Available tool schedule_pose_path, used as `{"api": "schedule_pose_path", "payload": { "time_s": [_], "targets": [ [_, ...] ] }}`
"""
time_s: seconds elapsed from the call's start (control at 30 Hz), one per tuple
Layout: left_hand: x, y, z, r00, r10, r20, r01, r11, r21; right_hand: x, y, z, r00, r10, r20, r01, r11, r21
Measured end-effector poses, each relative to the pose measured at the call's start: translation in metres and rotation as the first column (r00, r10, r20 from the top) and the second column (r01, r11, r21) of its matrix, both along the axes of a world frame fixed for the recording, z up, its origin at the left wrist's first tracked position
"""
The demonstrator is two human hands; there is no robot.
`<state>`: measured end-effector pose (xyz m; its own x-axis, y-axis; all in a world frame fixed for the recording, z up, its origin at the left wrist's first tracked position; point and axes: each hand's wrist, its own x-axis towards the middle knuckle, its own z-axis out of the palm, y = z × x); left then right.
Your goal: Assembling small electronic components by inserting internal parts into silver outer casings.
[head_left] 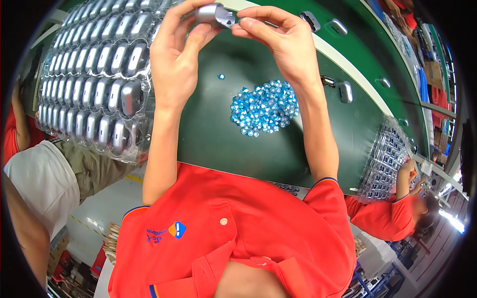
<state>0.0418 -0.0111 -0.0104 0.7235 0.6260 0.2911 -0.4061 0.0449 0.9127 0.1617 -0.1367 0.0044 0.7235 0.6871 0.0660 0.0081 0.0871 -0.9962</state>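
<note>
At the top of the view, my left hand [174, 62] grips a silver-grey rounded case [211, 14] between thumb and fingers. The thumb and forefinger of my right hand [290, 47] are pinched together at the case's right end, where a dark cutout shows. Whatever small thing those fingertips hold is too hidden to name. Below my hands, a heap of small shiny blue faceted pieces [261, 111] lies on the dark green work surface [213, 141], beside my right forearm. One loose blue piece [221, 76] sits apart, between my forearms.
Clear plastic trays [144, 79] full of silver-grey cases stand at the left. Past a pale rail [360, 82], several cases lie on a green belt [357, 49]. Another case [346, 92] rests right of my forearm. A clear tray [382, 161] and a red-sleeved person [382, 218] are at right.
</note>
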Motion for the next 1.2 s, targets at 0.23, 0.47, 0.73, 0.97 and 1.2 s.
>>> {"api": "schedule_pose_path", "payload": {
  "time_s": [0.23,0.47,0.73,0.97,1.2],
  "targets": [
    [0.0,0.002,-0.004,0.998,-0.056,0.002,0.053,0.955,0.291,0.002,-0.004,-0.004,0.991,0.031,0.128,-0.015,0.992,-0.127],
    [-0.002,0.007,0.002,0.999,0.003,-0.04,0.025,0.721,0.692,0.009,-0.006,-0.001,0.996,0.071,-0.047,-0.079,0.98,-0.181],
    [0.005,0.007,0.002,0.999,-0.037,-0.024,0.042,0.663,0.748,0.012,-0.001,-0.019,0.978,0.004,0.206,0.021,0.993,-0.115],
    [0.017,-0.004,-0.003,0.996,0.023,0.086,-0.08,0.65,0.755,0.007,0.001,-0.033,0.99,-0.046,0.135,0.043,0.999,0.025],
    [0.027,-0.009,0.003,0.982,0.038,0.184,-0.175,0.529,0.83,0.003,-0.003,-0.026,0.992,-0.114,0.062,0.106,0.987,0.118]
  ]
}}
